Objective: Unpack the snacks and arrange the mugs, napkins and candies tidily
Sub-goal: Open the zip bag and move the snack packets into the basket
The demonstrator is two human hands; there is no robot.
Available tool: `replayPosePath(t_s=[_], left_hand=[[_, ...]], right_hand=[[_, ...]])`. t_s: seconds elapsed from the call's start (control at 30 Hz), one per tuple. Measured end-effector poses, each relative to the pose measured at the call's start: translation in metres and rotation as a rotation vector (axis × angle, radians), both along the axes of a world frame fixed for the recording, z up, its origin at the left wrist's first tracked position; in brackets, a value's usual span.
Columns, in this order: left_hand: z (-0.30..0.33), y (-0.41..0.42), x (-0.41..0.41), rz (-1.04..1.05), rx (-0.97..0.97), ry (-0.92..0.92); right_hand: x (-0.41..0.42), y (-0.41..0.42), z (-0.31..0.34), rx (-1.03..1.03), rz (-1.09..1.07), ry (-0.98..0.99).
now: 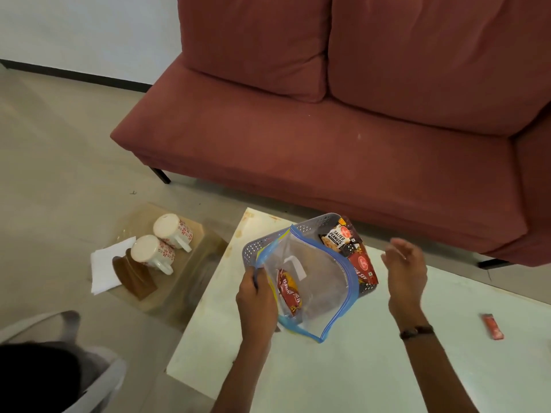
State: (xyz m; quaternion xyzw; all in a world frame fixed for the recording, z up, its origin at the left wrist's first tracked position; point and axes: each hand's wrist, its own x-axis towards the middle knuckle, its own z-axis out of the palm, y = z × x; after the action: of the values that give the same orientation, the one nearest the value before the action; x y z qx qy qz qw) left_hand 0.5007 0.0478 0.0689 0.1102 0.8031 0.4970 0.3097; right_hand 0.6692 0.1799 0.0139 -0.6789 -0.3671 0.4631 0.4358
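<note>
A: Left hand point(256, 296) pinches the rim of the zip bag point(310, 281), fingers pressed on the blue edge. Right hand point(404, 271) hangs open beside the basket point(253, 244), fingers spread, holding nothing.

B: Where do the snacks sit?

A: One red packet point(289, 293) lies inside the bag, low on the left-hand side. Two more rest in the grey basket behind it: the peanuts point(337, 236) and a red pack point(365, 271). Basket and bag are on the white bench point(328, 368).

B: Risks?

A: My read: the bag is held by one corner only, so its mouth could sag shut and the packet slide deeper. Bag overlaps the basket, so a tug might drag the basket along. The two mugs point(162, 244) stand upside down on a low glass table point(190, 281) near the bench, napkins point(104, 263) under a brown holder point(134, 275) beside them; the bench edge is close, so a swept elbow could reach them.

B: Writing?

A: "SALTED PEANUTS" reads clearly. The red pack shows digits, upside down, unsure. Packet lettering in the bag is too warped. A small red candy point(492, 326) lies alone at the right, label unreadable.
</note>
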Motion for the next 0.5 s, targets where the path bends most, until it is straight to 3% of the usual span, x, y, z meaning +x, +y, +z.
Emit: replayPosePath(t_s=[0.07,0.13,0.2,0.27,0.37,0.5], left_hand=[[0.001,-0.001,0.002,-0.007,-0.001,-0.012],[0.002,-0.003,0.005,-0.013,-0.004,-0.029],[0.002,-0.006,0.010,-0.017,-0.002,-0.032],[0.006,-0.010,0.015,-0.011,0.000,-0.030],[0.010,-0.014,0.021,-0.016,0.009,-0.019],[0.012,-0.019,0.028,-0.042,0.030,-0.007]], right_hand=[[-0.006,-0.013,0.057,0.172,0.337,-0.037],[-0.024,-0.030,0.094,0.201,0.754,-0.083],[-0.049,-0.040,0.092,0.123,1.146,-0.335],[-0.074,-0.046,0.063,0.034,1.406,-0.632],[-0.098,-0.050,0.019,-0.090,1.537,-0.884],[-0.108,-0.056,-0.016,-0.245,1.562,-0.870]])
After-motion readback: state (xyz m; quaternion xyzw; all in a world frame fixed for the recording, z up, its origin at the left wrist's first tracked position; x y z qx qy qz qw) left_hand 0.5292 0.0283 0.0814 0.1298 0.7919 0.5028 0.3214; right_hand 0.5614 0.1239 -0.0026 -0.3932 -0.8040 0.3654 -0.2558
